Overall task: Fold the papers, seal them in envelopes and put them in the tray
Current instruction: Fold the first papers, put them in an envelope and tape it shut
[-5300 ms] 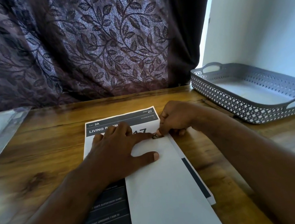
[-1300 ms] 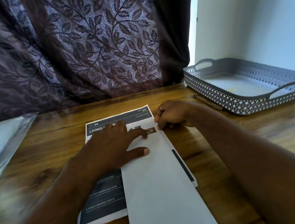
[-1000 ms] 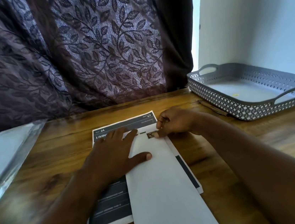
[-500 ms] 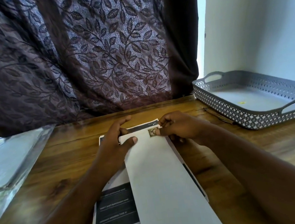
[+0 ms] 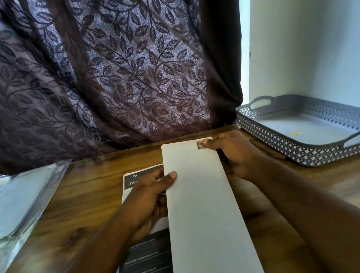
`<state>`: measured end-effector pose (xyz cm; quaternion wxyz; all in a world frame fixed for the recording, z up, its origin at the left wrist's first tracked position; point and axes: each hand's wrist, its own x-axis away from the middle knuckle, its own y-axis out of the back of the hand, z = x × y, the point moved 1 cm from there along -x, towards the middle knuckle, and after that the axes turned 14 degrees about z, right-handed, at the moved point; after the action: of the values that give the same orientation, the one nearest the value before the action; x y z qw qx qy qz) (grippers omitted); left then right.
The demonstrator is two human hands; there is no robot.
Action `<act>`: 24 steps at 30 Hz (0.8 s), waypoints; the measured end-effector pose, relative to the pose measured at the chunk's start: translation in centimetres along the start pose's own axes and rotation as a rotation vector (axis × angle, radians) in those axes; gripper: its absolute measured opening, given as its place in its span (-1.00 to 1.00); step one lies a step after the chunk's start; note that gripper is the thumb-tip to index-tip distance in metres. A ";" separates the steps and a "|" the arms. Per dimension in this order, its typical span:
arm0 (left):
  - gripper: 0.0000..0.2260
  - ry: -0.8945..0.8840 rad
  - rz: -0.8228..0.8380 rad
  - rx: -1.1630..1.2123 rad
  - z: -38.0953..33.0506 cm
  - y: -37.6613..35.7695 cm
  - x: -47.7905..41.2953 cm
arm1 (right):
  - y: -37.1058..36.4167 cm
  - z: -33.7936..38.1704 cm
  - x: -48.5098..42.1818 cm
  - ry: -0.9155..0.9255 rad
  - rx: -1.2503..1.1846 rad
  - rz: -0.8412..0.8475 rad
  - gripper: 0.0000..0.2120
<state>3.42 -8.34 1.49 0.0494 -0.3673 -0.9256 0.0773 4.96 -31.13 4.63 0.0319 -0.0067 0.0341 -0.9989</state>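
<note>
One white envelope [image 5: 204, 212] ran up the middle of the frame from the bottom edge, its far end seemingly raised off the wooden surface [image 5: 86, 193], with one small stamp [image 5: 201, 144] at its upper right corner. The left hand [image 5: 148, 199] had its grip closed on the envelope's left edge, thumb on top and fingers underneath; the right hand [image 5: 235, 152] had its grip pinched on the stamped corner. Whether the flap was sealed could not be told, as only this plain face showed. Judging by that, this envelope looked ready to go over, but it was not yet in the one grey lattice tray [image 5: 277, 140] at the right of the frame. One printed sheet [image 5: 144, 263] lay flat and unfolded below the left hand, so folding, sealing and placing it remained. One clear container [image 5: 12, 202] sat at the left edge, a leaf-patterned curtain [image 5: 120, 64] behind
</note>
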 end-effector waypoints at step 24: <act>-0.83 -0.152 -0.317 0.181 -1.1 1.6 -0.7 | -0.2 -0.1 8.4 -0.188 0.226 0.096 -0.80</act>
<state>5.12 -7.55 2.30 0.0236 -0.2039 -0.9622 0.1791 -3.39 -31.43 4.66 0.0830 -0.0951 -0.0814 -0.9887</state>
